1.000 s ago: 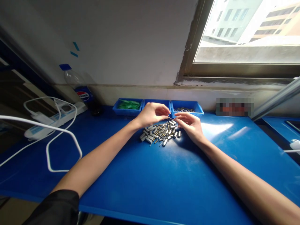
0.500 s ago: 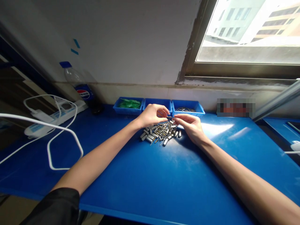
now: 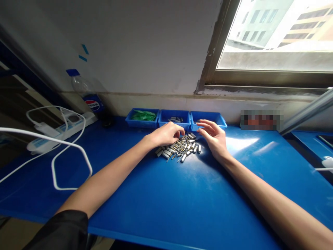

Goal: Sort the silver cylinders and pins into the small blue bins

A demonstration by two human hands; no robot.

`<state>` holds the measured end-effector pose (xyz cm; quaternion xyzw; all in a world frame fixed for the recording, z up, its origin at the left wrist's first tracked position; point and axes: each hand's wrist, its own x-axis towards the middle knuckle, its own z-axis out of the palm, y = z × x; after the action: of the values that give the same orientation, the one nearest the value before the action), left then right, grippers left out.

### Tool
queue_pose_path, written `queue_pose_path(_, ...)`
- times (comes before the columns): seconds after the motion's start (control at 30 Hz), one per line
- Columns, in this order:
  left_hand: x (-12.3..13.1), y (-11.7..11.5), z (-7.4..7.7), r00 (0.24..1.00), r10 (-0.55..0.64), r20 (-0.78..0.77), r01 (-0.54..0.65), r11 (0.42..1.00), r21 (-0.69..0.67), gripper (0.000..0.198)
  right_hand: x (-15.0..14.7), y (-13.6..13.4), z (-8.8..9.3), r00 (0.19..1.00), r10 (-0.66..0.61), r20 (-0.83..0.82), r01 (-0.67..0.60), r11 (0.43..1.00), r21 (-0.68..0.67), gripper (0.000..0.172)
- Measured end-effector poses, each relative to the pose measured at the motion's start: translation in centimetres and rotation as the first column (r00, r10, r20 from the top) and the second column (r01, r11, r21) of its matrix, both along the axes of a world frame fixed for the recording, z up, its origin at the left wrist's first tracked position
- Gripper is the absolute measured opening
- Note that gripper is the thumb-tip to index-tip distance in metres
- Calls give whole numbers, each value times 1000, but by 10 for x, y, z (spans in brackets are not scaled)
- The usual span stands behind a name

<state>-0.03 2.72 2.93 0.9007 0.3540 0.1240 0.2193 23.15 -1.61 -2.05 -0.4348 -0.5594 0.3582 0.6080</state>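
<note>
A heap of small grey metal sleeves and thin brass pins [image 3: 179,149] lies on the blue table [image 3: 182,194]. My left hand [image 3: 166,134] rests on the heap's far left edge, fingers curled down onto the parts; what they grip is hidden. My right hand [image 3: 212,136] hovers at the heap's right, by the right blue bin [image 3: 220,120], fingers spread and nothing in them. The middle blue bin [image 3: 174,119] holds a few grey pieces. The left blue bin [image 3: 142,116] holds green parts.
A plastic cola bottle [image 3: 90,97] stands against the wall at the left. A white power strip [image 3: 59,130] with looping white cables [image 3: 70,163] lies on the left of the table. A window [image 3: 275,34] is at the upper right; a metal rail [image 3: 307,111] slants beneath it.
Both hands were pinching a part together above the heap. Now they have parted: the left dropped onto the heap, the right opened near the right bin. Grey pieces now show in the middle bin.
</note>
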Motion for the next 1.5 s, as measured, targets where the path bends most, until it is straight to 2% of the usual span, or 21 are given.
queue_pose_path(0.4,-1,8,-11,992,-79,101,83,996,-28,47,2,2,-4,999,25,35,-24,1000,-16,31)
queue_pose_path(0.57,-1,9,-10,989,-90,117,95,995,-42,46,2,1,-3,999,34,35,-34,999,-16,30)
queue_pose_path(0.77,-3,8,-4,987,-44,152,51,998,-43,51,0,0,-2,998,45,36,-44,999,-31,31)
queue_pose_path(0.9,-8,7,6,998,-30,55,29,999,25,48,0,0,0,998,51,28,-50,998,-34,29)
queue_pose_path(1.03,-13,8,8,994,-79,-75,84,994,64,53,0,-1,1,997,55,47,-53,998,-37,29)
queue_pose_path(1.13,-12,8,4,992,-88,-90,97,991,92,51,1,-2,2,996,58,65,-55,997,-49,29)
queue_pose_path(1.27,-7,6,0,993,-43,-114,58,989,135,42,1,-2,2,996,68,59,-65,997,-50,28)
queue_pose_path(1.5,-14,6,12,988,-89,-123,102,989,104,42,3,0,-1,995,83,49,-81,996,-47,26)
